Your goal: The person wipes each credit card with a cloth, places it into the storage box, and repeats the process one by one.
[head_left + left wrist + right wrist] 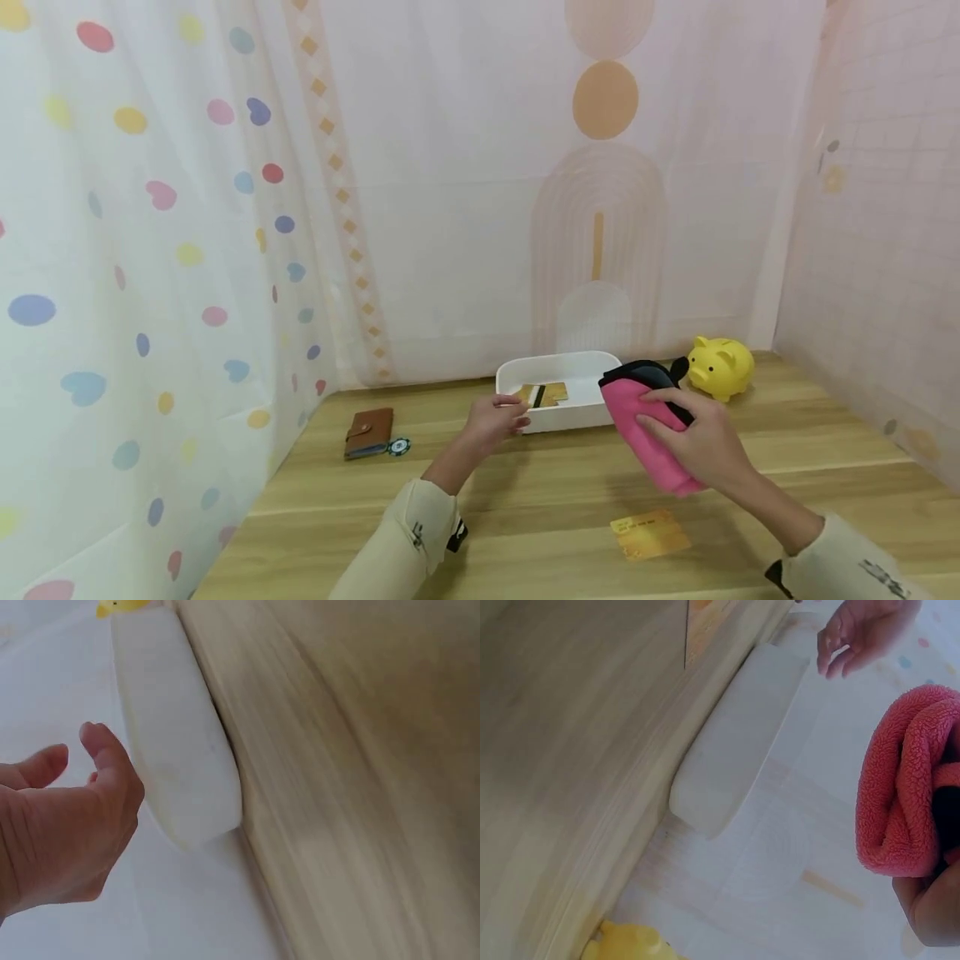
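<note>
My right hand (701, 437) grips a folded pink fleece bundle (645, 429) with black parts, raised above the table. Its plush folds show in the right wrist view, but its exact kind is unclear. My left hand (491, 427) is at the front left corner of a white bin (573, 417). In the left wrist view, its thumb and bent forefinger stand apart with nothing visible between them. Inside the bin are gold cards (555, 393), one showing a black stripe. A yellow-gold card (649, 535) lies flat on the table below the bundle.
A yellow piggy bank (723, 368) stands right of the bin. On the left lie a brown snap wallet (370, 432) and a poker chip (400, 447) beside it. Patterned curtains (450, 208) hang behind and along both sides of the wooden table (540, 508).
</note>
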The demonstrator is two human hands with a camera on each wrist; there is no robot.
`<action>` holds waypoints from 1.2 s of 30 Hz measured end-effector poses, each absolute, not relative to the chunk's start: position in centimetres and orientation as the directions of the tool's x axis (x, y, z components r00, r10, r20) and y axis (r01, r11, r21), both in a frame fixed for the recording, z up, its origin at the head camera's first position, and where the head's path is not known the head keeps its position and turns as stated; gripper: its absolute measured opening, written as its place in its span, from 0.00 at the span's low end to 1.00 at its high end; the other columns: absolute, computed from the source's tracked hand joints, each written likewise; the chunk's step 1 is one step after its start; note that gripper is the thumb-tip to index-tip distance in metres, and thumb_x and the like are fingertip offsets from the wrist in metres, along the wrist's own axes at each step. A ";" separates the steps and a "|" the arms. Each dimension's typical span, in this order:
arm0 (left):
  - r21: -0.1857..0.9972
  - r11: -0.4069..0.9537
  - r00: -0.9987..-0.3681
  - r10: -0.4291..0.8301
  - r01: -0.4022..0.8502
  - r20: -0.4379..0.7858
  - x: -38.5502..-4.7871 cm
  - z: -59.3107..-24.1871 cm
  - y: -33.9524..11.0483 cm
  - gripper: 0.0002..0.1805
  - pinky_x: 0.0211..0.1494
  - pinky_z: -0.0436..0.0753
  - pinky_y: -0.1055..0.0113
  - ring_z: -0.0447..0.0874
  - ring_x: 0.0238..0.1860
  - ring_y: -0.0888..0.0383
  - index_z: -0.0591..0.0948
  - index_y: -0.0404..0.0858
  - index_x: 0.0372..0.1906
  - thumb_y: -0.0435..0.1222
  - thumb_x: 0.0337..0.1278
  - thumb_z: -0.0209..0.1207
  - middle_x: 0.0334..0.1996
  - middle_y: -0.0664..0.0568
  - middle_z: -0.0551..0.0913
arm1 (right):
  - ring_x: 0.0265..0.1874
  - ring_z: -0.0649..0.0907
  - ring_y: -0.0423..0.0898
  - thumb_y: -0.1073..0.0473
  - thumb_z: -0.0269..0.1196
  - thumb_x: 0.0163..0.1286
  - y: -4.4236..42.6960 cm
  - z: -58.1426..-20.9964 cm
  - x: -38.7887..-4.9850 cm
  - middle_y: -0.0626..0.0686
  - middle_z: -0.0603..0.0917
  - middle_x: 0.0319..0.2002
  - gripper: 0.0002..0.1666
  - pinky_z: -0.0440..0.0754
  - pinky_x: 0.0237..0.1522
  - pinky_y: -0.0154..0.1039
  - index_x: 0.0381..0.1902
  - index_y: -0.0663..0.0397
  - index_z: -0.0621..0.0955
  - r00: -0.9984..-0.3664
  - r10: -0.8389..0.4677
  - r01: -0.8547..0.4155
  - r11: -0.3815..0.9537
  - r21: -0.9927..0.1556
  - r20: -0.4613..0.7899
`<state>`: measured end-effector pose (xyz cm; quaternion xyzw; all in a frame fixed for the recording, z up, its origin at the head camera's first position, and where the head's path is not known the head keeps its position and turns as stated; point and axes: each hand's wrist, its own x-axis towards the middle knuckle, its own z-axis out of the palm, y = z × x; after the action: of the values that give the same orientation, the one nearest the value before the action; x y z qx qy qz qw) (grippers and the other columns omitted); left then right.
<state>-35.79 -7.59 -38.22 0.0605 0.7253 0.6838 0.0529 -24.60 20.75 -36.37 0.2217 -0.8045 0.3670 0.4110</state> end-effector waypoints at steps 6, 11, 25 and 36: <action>0.923 0.335 -0.939 0.338 0.189 0.070 -32.7 -37.6 -6.6 0.20 0.32 0.82 0.63 0.86 0.41 0.44 0.78 0.29 0.54 0.36 0.62 0.65 0.44 0.43 0.85 | 0.24 0.74 0.33 0.71 0.77 0.49 21.3 -36.2 -24.4 0.50 0.89 0.35 0.17 0.65 0.21 0.26 0.38 0.53 0.87 -0.552 -0.057 -0.667 0.629 -0.400 0.832; 0.814 0.474 -0.883 0.460 0.335 0.096 -29.4 -37.6 -4.7 0.20 0.46 0.83 0.57 0.83 0.46 0.49 0.80 0.33 0.52 0.38 0.57 0.70 0.44 0.46 0.84 | 0.34 0.82 0.32 0.71 0.77 0.49 21.8 -36.5 -24.0 0.49 0.89 0.35 0.17 0.72 0.33 0.22 0.38 0.52 0.87 -0.550 -0.048 -0.658 0.641 -0.397 0.834; 0.578 0.679 -0.837 0.548 0.453 0.013 -24.9 -39.8 -0.7 0.26 0.43 0.78 0.70 0.80 0.40 0.65 0.83 0.41 0.47 0.47 0.42 0.77 0.39 0.59 0.84 | 0.31 0.79 0.31 0.70 0.77 0.49 22.4 -37.0 -22.8 0.49 0.89 0.35 0.18 0.69 0.25 0.24 0.37 0.49 0.87 -0.575 -0.039 -0.629 0.660 -0.411 0.817; 0.374 0.797 -0.844 0.532 0.474 -0.064 -24.1 -40.4 1.7 0.26 0.35 0.75 0.73 0.73 0.33 0.70 0.84 0.46 0.43 0.55 0.39 0.77 0.32 0.64 0.79 | 0.29 0.78 0.33 0.71 0.77 0.49 22.5 -36.8 -22.3 0.52 0.89 0.36 0.18 0.64 0.18 0.27 0.37 0.50 0.87 -0.582 -0.038 -0.634 0.646 -0.424 0.812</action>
<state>-24.08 1.67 -40.41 0.2665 0.9442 0.1747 0.0832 -22.30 22.51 -36.77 0.2075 -0.8107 0.3659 0.4072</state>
